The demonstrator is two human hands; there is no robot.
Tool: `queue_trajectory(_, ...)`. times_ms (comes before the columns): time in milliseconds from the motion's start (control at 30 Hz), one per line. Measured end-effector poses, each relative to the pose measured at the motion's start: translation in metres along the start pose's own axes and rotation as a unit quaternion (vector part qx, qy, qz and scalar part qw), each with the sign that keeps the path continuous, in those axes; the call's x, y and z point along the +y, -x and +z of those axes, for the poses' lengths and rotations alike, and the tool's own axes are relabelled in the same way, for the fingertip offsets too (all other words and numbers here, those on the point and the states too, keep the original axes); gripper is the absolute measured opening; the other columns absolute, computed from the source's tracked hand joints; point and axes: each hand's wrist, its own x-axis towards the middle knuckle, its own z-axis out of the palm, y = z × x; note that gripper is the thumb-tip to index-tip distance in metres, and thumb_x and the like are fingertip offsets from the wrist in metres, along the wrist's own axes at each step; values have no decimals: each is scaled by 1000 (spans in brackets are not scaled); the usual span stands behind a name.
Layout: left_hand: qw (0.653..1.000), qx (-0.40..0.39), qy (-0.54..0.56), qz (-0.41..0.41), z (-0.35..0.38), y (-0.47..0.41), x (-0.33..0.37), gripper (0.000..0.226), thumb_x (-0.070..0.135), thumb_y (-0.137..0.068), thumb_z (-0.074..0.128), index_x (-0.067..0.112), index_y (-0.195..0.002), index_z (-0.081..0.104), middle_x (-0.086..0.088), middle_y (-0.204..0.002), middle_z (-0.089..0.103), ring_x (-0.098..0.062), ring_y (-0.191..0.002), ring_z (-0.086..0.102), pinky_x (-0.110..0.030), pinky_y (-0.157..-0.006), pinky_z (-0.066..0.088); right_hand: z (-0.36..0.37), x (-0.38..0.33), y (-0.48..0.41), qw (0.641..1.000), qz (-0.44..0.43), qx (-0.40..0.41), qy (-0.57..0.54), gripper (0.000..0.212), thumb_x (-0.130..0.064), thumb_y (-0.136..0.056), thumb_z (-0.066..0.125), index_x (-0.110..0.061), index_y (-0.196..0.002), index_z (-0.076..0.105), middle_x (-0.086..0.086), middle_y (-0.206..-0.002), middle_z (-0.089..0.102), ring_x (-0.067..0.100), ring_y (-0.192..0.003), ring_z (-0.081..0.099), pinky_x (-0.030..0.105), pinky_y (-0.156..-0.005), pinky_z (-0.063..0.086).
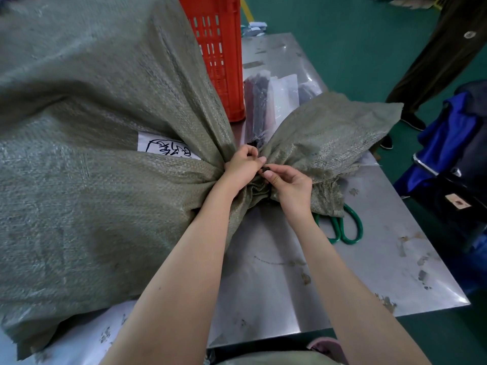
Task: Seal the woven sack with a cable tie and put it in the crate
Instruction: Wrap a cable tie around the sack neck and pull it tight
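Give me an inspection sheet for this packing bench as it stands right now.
Surface: scuffed steel table, stained.
Job's things: grey-green woven sack lies on the table, neck bunched; small dark cable tie at the neck; red slotted plastic crate stands behind.
Clutter: green-handled scissors partly under the sack's mouth; clear packets of dark ties.
Grippers: left hand clamps the neck; right hand fingers pinch the tie.
Cables: nothing seen.
Surroundings: green floor; a bystander's dark trouser leg; blue cloth to the right.
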Motion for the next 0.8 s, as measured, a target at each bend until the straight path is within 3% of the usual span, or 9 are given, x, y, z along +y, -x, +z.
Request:
queue_trajectory(167, 1000, -9, -9, -1, 1, 2, 1, 14, 30, -65, 52, 24, -65, 40, 16, -38, 53, -21, -88, 45, -44, -93, 40, 0, -1, 2, 998, -24, 15, 48, 20, 3, -76, 69, 3, -97, 70, -10, -72, 68, -8, -62, 63, 24, -83, 53)
queue_trajectory(267, 999, -12, -42, 11, 2, 2, 0, 23, 21, -80, 54, 23, -64, 37, 17, -35, 53, -20, -79, 46, -50, -105, 36, -2, -2, 2, 999, -16, 4, 36, 25, 6, -77, 67, 0, -102, 68, -17, -61, 70, -10, -61, 64, 12, -75, 53)
queue_trajectory(433, 993, 5, -111, 26, 2, 6, -2, 32, 11, -88, 50, 25, -62, 36, 14, -40, 53, -21, -87, 42, -42, -103, 37, -4, -3, 5, 999, 33, -38, 17, 26, 7, -80, 63, -3, -104, 66, -19, -52, 68, -9, -54, 62, 5, -58, 50)
queue_trajectory(533, 990, 0, -132, 45, 4, 11, 1, 35, 7, -88, 48, 23, -62, 33, 10, -53, 45, -21, -83, 40, -41, -101, 36, -9, -10, 2, 993, 96, -59, 23, 10, 5, -79, 66, -2, -86, 69, -16, -44, 65, -8, -44, 58, 5, -48, 45)
queue_trajectory(667, 989, -21, -131, 63, 3, 11, 1, 35, 8, -88, 47, 24, -62, 30, 9, -59, 43, -22, -79, 42, -49, -100, 37, -12, -13, -2, 988, 138, -65, 20, 21, 3, -78, 68, -15, -69, 64, -14, -41, 62, -7, -38, 53, 7, -43, 43)
queue_trajectory(800, 982, -25, -176, 65, 5, 14, 3, 39, 5, -90, 47, 25, -61, 29, 13, -62, 44, -14, -87, 41, -23, -84, 32, -11, -5, 7, 993, 101, -50, -20, 20, 3, -82, 63, -16, -75, 64, -18, -50, 67, -10, -49, 60, 5, -51, 47)
